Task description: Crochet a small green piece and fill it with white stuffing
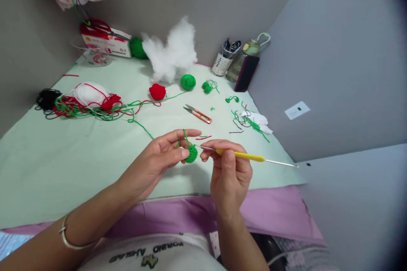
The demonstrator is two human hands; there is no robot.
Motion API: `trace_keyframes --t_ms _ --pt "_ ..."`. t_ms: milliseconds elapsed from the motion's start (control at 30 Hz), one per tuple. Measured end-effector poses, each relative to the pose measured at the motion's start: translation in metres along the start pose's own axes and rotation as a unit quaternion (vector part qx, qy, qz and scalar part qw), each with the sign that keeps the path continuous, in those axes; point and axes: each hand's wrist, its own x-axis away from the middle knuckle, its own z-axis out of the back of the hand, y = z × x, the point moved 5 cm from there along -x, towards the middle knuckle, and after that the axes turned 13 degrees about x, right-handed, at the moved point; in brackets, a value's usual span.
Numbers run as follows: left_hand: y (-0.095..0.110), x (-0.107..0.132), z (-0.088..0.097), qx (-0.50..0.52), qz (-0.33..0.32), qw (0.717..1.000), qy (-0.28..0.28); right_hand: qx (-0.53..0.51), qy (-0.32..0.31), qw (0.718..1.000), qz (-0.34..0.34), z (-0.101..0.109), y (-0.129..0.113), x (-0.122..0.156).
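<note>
Between the thumb and fingers of my left hand is a small round green crochet piece. Green yarn runs from the table up to this hand and loops by its raised index finger. My right hand grips a crochet hook by its yellow handle. The hook's thin metal shaft points left and its tip meets the top edge of the green piece; whether it sits inside a stitch I cannot tell. The hook's other metal end sticks out to the right.
Orange thread snips lie just beyond my hands. Farther back are a green yarn ball, a red ball and white stuffing. Tangled yarn lies left, yarn scraps right. A phone leans against a bottle.
</note>
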Motion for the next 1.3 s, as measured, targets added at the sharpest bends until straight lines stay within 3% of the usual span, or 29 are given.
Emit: trace_keyframes --t_ms 300,667,833,1100,1300 --pt "-0.003 0.0 -0.008 0.039 0.01 0.999 -0.034 0.015 -0.018 1.0 0.002 -0.005 0.007 0.001" --pt "0.0 -0.001 -0.004 0.03 -0.031 0.999 -0.009 -0.103 -0.018 0.992 -0.071 -0.003 0.012 -0.008" --pt "0.002 0.0 -0.005 0.013 -0.041 0.999 -0.002 -0.105 -0.031 0.992 -0.067 -0.003 0.011 -0.009" --pt "0.004 -0.001 -0.002 -0.057 -0.081 0.995 0.02 0.041 -0.053 0.996 0.053 0.003 -0.006 -0.007" --pt "0.011 0.009 -0.004 -0.195 -0.163 0.962 0.097 0.205 -0.08 0.954 0.206 -0.001 -0.019 -0.001"
